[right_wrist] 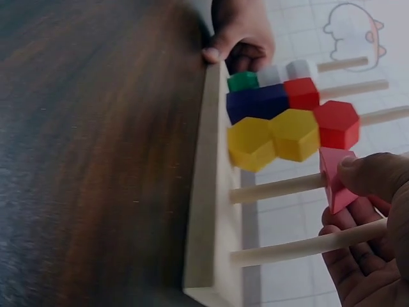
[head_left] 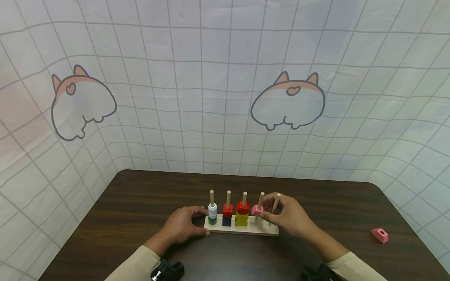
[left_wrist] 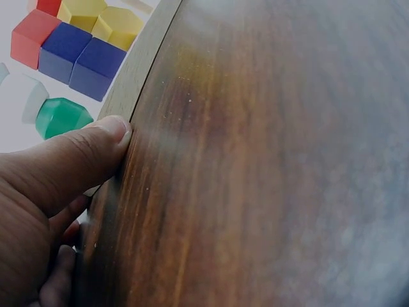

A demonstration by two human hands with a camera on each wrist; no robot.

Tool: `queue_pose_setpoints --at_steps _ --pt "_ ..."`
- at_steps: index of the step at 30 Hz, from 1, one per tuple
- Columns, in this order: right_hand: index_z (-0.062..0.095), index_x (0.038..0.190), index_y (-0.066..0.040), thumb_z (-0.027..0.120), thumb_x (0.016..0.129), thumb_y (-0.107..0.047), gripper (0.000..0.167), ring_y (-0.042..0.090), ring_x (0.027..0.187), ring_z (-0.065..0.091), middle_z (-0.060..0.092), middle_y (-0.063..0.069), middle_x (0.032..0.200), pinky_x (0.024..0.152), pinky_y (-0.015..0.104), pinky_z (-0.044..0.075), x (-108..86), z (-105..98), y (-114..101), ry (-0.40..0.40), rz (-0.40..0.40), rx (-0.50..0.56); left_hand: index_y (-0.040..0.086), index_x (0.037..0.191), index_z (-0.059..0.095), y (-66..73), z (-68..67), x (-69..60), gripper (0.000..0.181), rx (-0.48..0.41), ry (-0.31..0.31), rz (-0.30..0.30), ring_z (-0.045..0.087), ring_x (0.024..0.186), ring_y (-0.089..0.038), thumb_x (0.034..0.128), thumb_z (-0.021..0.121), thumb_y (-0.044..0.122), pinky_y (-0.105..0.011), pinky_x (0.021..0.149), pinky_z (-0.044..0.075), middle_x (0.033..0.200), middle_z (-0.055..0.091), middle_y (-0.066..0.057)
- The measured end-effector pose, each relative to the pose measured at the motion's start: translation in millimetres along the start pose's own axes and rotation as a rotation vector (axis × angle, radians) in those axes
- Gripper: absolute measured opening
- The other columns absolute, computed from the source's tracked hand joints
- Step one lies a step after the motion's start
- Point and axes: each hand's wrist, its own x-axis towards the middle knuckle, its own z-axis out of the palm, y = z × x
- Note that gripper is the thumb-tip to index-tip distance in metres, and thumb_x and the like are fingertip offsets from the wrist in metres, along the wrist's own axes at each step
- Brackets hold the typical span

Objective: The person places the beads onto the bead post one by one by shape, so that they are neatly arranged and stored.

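A pale wooden peg board (head_left: 246, 231) with several upright pegs lies across the table. My left hand (head_left: 182, 225) grips its left end, the thumb against the front edge in the left wrist view. Between right thumb and fingers, my right hand (head_left: 291, 215) pinches a pink block (right_wrist: 335, 179), which sits around the fourth peg, above the base. The rightmost peg (right_wrist: 307, 249) carries no block and passes close to that hand's fingers. From the left, the other pegs hold white beads over a green bead (left_wrist: 62, 118), a red cube over blue cubes (left_wrist: 96, 67), and a red hexagonal block over yellow ones (right_wrist: 294, 135).
Off to the right on the dark wooden table (head_left: 140, 195) lies another pink block (head_left: 380, 235) with a hole in it. A white gridded curtain (head_left: 211, 97) with cartoon animal drawings hangs behind the table and along its sides.
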Motion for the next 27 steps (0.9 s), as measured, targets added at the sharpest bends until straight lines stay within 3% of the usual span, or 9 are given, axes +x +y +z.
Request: queue_pose_setpoints --at_steps 5,17,27 --pt "0.071 0.100 -0.017 0.084 0.087 -0.021 0.019 0.013 0.088 0.066 0.068 -0.008 0.096 0.077 0.034 0.054 -1.7 7 10 -0.022 0.021 0.009 0.030 0.118 0.073 0.1 0.4 0.2 0.053 -0.002 -0.003 -0.001 0.060 0.124 -0.030 0.0710 0.093 0.045 -0.056 0.100 0.046 0.131 0.067 0.000" --pt "0.069 0.110 -0.012 0.084 0.087 -0.017 0.028 0.012 0.086 0.067 0.071 -0.007 0.097 0.078 0.032 0.056 -4.7 26 30 -0.058 0.045 0.032 0.029 0.118 0.073 0.0 0.4 -0.6 0.053 -0.009 -0.002 0.000 0.060 0.124 -0.030 0.0712 0.093 0.044 -0.057 0.100 0.046 0.131 0.067 0.000" --pt "0.068 0.110 -0.012 0.083 0.087 -0.015 0.027 0.010 0.086 0.067 0.071 -0.008 0.098 0.077 0.030 0.056 -6.1 31 32 -0.052 0.035 0.001 0.030 0.118 0.073 -0.5 1.3 -0.9 0.053 0.004 -0.002 0.002 0.060 0.124 -0.030 0.0714 0.093 0.045 -0.057 0.100 0.046 0.131 0.067 0.000"
